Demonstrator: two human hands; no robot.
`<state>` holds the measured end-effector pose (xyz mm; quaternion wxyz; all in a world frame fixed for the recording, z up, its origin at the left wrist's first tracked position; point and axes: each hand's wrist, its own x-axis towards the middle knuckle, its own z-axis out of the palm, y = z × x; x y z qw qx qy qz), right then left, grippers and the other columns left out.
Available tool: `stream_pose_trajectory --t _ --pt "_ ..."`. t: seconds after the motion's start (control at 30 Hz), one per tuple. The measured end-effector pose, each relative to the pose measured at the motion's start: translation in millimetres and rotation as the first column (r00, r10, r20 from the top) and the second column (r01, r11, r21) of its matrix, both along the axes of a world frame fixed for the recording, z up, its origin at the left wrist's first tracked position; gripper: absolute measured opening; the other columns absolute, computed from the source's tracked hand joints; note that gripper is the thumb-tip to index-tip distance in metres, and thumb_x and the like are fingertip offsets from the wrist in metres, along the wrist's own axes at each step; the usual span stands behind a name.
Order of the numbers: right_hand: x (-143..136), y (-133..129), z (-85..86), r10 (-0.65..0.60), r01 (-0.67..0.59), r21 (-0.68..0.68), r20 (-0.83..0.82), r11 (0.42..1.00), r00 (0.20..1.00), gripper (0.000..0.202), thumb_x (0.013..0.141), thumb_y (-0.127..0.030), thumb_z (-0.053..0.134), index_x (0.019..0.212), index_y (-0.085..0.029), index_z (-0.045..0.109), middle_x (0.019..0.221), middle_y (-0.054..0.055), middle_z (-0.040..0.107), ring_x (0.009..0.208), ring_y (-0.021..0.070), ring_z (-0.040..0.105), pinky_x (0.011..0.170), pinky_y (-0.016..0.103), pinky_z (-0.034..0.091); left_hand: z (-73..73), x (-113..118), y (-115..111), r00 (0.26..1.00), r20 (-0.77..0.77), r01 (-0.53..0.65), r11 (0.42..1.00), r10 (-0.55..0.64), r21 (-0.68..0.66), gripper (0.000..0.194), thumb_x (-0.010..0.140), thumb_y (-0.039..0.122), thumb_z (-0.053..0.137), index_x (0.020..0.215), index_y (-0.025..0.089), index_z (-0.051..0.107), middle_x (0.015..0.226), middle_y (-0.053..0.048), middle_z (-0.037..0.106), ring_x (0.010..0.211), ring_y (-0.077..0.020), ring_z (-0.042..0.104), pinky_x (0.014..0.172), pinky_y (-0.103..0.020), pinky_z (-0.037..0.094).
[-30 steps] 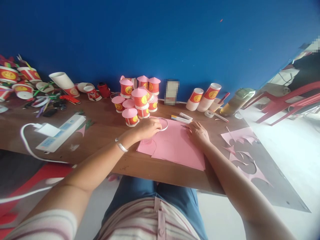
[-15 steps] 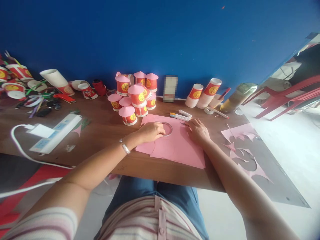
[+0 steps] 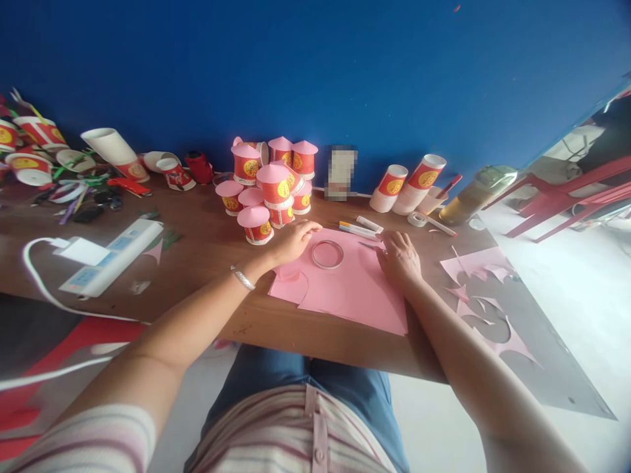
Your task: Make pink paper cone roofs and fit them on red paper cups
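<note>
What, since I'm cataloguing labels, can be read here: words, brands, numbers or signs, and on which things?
No text is legible.
Yellow badges on red cups: too blurred.
White pens: too small to tell.
Power strip: too small to tell.
Pixelated object: nothing readable.

At the left we see a white power strip (image 3: 116, 253) bearing a charger (image 3: 83, 255); far right, a bottle (image 3: 476, 197) near a red chair (image 3: 537, 201).

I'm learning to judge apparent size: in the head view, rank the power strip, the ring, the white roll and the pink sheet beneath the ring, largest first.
1. Pink sheet
2. Power strip
3. Ring
4. White roll, which lies farther back, so its true size against the ring is unsure.
</note>
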<state>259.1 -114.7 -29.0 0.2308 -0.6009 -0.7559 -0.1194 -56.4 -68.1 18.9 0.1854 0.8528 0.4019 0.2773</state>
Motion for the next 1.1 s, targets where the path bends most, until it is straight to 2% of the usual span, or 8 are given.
stream_pose_trajectory --t 0.17,0.27,0.4,0.6,0.83,1.1 --pt "2 1 -1.1 -0.008 0.008 -0.063 0.005 0.998 1.0 0.029 0.093 -0.022 0.055 0.118 -0.019 0.069 0.121 0.014 0.07 0.113 0.0325 0.057 0.094 0.045 0.051 -21.1 3 3 0.998 0.061 0.035 0.999 -0.033 -0.028 0.041 0.096 0.006 0.039 0.129 0.018 0.06 0.127 -0.008 0.072 0.121 -0.0173 0.067 0.11 -0.04 0.052" --pt "4 1 -1.7 0.008 -0.008 -0.063 0.003 0.998 1.0 0.03 0.093 -0.022 0.054 0.118 -0.019 0.069 0.121 0.014 0.07 0.113 0.0327 0.057 0.094 0.046 0.051 -27.9 2 4 0.998 0.05 0.048 0.996 -0.045 -0.069 0.047 0.092 0.001 0.037 0.13 0.017 0.06 0.131 -0.008 0.071 0.128 -0.0178 0.063 0.115 -0.042 0.048" --pt "6 2 -2.8 0.056 -0.056 -0.025 -0.014 0.998 0.998 0.031 0.094 -0.024 0.054 0.122 -0.021 0.068 0.121 0.014 0.069 0.113 0.033 0.056 0.095 0.047 0.05 -28.0 2 1 0.997 0.015 0.074 0.984 -0.072 -0.159 0.049 0.089 -0.002 0.038 0.13 0.015 0.059 0.132 -0.009 0.071 0.131 -0.019 0.061 0.114 -0.04 0.049" --pt "3 1 -3.2 0.084 -0.084 -0.036 -0.015 0.996 0.996 0.029 0.094 -0.025 0.054 0.118 -0.022 0.07 0.121 0.012 0.069 0.113 0.0311 0.057 0.096 0.044 0.05 -28.1 0 -1 0.997 0.039 0.076 0.976 -0.069 -0.205 0.05 0.087 -0.003 0.037 0.126 0.018 0.059 0.128 -0.006 0.072 0.127 -0.0173 0.063 0.113 -0.038 0.049" --pt "4 1 -2.6 0.088 -0.089 -0.038 -0.019 0.995 0.996 0.029 0.094 -0.025 0.055 0.119 -0.022 0.07 0.121 0.013 0.069 0.112 0.0309 0.058 0.095 0.045 0.051 -38.6 -3 4 0.994 0.06 0.099 0.98 -0.09 -0.173 0.049 0.088 -0.002 0.037 0.128 0.018 0.058 0.125 -0.007 0.073 0.124 -0.0177 0.064 0.111 -0.04 0.049" --pt "6 1 -2.2 0.089 -0.09 -0.068 -0.012 0.994 0.996 0.03 0.096 -0.027 0.055 0.121 -0.02 0.069 0.123 0.014 0.067 0.113 0.0314 0.057 0.096 0.046 0.052 -40.1 -4 2 0.995 0.03 0.101 0.986 -0.098 -0.13 0.05 0.088 -0.003 0.036 0.128 0.018 0.058 0.124 -0.005 0.073 0.124 -0.0167 0.063 0.111 -0.038 0.049"
